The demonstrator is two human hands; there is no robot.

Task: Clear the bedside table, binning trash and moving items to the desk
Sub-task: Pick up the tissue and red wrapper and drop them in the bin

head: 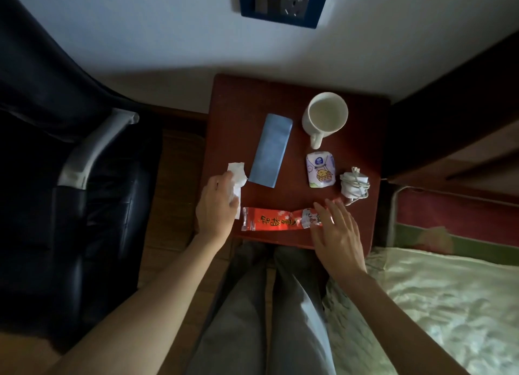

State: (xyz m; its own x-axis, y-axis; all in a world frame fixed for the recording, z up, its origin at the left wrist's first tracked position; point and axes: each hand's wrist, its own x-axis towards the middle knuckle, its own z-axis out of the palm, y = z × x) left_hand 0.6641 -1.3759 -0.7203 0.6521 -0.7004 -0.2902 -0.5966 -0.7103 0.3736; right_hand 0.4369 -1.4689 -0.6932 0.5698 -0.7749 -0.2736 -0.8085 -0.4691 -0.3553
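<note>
Down at the bottom, the person's grey trouser legs (269,313) stand right against the near edge of the red-brown bedside table (238,99), with the pale green bedspread (438,304) off to the right. Both forearms reach in. The right hand (335,234) is spread flat, fingers apart, lying over the right end of the red snack wrapper (269,219), which stretches along the table's near edge; whether it is actually pinching the wrapper, hard to tell. The left hand (216,204) is curled around a crumpled white tissue (237,178) at the table's left edge, paper poking out above the fingers. Just beside that tissue, a flat blue case (271,150) lies lengthwise, angled slightly. Over to the right, a small printed packet (321,170), and next to it a coiled white charger cable (354,185) near the right edge. Further back, a white mug (325,117) stands upright, handle pointing toward the person. Beyond the table, the white wall carries a blue-framed socket plate (283,2), and a black chair (56,122) fills the left side.
</note>
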